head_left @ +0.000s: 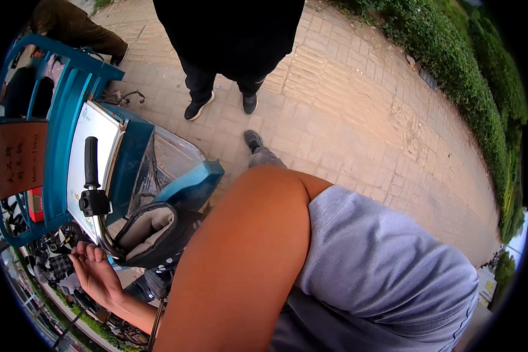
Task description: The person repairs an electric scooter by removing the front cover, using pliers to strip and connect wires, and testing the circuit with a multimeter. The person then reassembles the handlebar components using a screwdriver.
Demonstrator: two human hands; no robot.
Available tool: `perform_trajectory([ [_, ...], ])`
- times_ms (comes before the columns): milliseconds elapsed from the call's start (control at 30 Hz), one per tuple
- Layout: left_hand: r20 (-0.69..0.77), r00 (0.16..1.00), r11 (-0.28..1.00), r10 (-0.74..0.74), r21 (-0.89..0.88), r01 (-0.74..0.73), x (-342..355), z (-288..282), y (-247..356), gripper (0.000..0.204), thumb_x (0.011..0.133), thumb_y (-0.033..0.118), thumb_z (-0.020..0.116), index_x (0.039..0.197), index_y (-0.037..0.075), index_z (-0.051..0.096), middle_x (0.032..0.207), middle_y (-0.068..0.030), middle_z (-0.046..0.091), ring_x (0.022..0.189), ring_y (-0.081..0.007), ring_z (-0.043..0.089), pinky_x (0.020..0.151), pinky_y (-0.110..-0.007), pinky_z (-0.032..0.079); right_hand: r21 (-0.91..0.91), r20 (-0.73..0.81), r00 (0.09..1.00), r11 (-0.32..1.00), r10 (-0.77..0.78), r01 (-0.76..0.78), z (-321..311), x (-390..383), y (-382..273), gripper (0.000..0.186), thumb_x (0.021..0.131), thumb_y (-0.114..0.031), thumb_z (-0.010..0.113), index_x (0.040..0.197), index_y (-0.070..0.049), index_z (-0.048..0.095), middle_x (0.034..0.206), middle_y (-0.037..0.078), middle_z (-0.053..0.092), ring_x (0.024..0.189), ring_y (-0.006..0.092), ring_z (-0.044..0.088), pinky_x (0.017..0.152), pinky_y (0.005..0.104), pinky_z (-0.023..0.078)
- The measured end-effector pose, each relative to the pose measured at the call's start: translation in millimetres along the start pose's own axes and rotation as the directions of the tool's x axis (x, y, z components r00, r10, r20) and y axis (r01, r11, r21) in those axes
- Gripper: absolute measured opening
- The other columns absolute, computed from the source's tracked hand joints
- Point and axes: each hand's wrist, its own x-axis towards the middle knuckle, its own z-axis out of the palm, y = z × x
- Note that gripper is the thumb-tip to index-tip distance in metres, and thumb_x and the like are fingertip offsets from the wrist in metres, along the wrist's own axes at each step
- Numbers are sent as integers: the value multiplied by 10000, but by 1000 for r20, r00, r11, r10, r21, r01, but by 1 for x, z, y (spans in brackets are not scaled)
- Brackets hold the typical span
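Note:
At the lower left, my left hand [100,278] has its palm showing and its fingers loosely bent, with nothing visible in it. Its fingertips are near the bent chrome handlebar [103,232], which carries a black rubber grip [91,164] and a black switch block [95,202]; whether they touch, I cannot tell. Beside the bar hangs a dark padded handlebar muff [152,234] with a pale lining. A large bare limb [240,252], coming out of light grey cloth [387,258], fills the lower middle and partly covers my left forearm. My right hand is out of view.
A teal metal cart or tricycle frame [56,146] stands at the left, with a white board [88,126] and a brown panel [20,158]. Someone in black [232,35] stands ahead on the paved path [358,117]. Green hedges [452,64] line the right side.

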Motion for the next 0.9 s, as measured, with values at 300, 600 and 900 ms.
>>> perform_trajectory([
  [300,32,999,875,-38,-482,49,4,2,-27,119,943,24,526,942,25,406,891,-55,405,710,-140,296,634,-307,268,854,-509,117,517,853,-58,154,-159,77,210,786,-159,702,877,6,609,780,114,649,695,185,646,633,298,496],
  [600,-36,991,907,-126,-409,101,-9,39,-56,153,905,-34,423,1033,-33,508,875,-69,395,722,-152,322,617,-293,278,763,-642,-84,624,763,-168,255,-174,116,288,808,-108,684,1060,-24,572,970,144,628,879,335,617,726,381,497],
  [900,-265,887,893,-377,-359,272,18,46,-103,322,930,34,452,1237,-59,432,824,-48,339,765,-166,332,672,-314,286,741,-671,-146,660,727,-126,265,-143,146,233,795,-142,669,969,-26,567,929,147,614,868,352,609,740,424,503],
])
